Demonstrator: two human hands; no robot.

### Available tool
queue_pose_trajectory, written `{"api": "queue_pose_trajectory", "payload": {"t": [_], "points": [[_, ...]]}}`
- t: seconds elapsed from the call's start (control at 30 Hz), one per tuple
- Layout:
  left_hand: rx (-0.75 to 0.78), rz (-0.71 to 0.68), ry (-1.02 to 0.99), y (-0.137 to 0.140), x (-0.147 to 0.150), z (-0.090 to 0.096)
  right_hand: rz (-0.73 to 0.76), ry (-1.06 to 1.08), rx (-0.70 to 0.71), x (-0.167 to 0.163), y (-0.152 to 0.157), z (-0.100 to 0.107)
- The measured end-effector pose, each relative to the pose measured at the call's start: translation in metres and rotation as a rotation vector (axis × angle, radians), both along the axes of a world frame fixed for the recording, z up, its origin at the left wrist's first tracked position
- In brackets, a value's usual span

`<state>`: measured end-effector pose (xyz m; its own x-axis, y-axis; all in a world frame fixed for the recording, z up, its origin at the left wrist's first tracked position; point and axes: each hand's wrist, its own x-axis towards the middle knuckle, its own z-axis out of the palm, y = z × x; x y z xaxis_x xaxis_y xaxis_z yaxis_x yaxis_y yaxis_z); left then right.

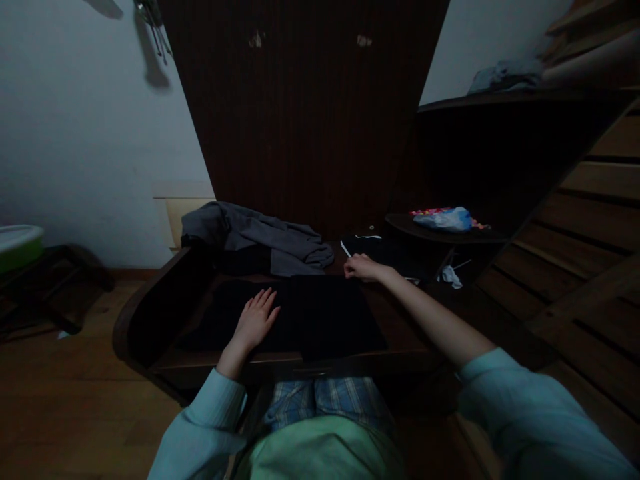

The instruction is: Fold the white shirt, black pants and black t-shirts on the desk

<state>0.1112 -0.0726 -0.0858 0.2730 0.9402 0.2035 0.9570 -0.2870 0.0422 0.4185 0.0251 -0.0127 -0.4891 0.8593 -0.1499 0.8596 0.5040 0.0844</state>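
A dark black garment (325, 320) lies spread across the seat of a dark wooden bench (165, 357). My left hand (256, 319) rests flat on its left part, fingers stretched and slightly apart. At the garment's far right corner my right hand (363, 267) is closed, its fingers curled on the edge of the cloth; the fingertips are partly hidden. Just behind that hand lies another black cloth (387, 252) with white edging. A crumpled grey garment (265, 237) is heaped along the back left of the bench.
A small dark shelf (425, 230) at the right carries a blue and white plastic package (445, 219). Crumpled white paper (451, 276) sits below it. Wooden slats (595, 220) rise at far right. A green tub (20, 247) stands on a low stool at left.
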Motion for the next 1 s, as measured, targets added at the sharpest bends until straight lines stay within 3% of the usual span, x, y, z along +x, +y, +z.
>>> {"api": "queue_pose_trajectory", "payload": {"t": [0.27, 0.43, 0.5, 0.6, 0.7, 0.77, 0.87, 1.0], "points": [[-0.001, -0.001, -0.023, 0.0, 0.0, 0.001, -0.061, -0.234, 0.073, -0.011, -0.009, 0.015], [-0.004, 0.003, -0.011, -0.001, 0.001, 0.002, -0.065, -0.209, 0.104, -0.016, -0.009, 0.014], [-0.012, 0.003, -0.009, -0.002, 0.001, 0.003, -0.081, -0.123, 0.153, -0.013, -0.013, 0.011], [-0.017, 0.007, -0.011, -0.002, 0.001, 0.004, -0.064, 0.231, 0.242, -0.001, -0.035, 0.003], [-0.013, 0.002, -0.016, -0.002, 0.001, 0.004, -0.007, 0.608, 0.213, 0.018, -0.078, -0.011], [-0.016, 0.003, -0.021, -0.002, 0.001, 0.004, -0.061, 0.758, 0.187, 0.03, -0.112, -0.025], [-0.02, 0.01, -0.023, -0.002, 0.001, 0.004, -0.129, 0.877, 0.202, 0.043, -0.154, -0.049], [-0.025, 0.011, -0.024, -0.002, 0.002, 0.005, -0.058, 0.865, 0.243, 0.049, -0.181, -0.07]]}}
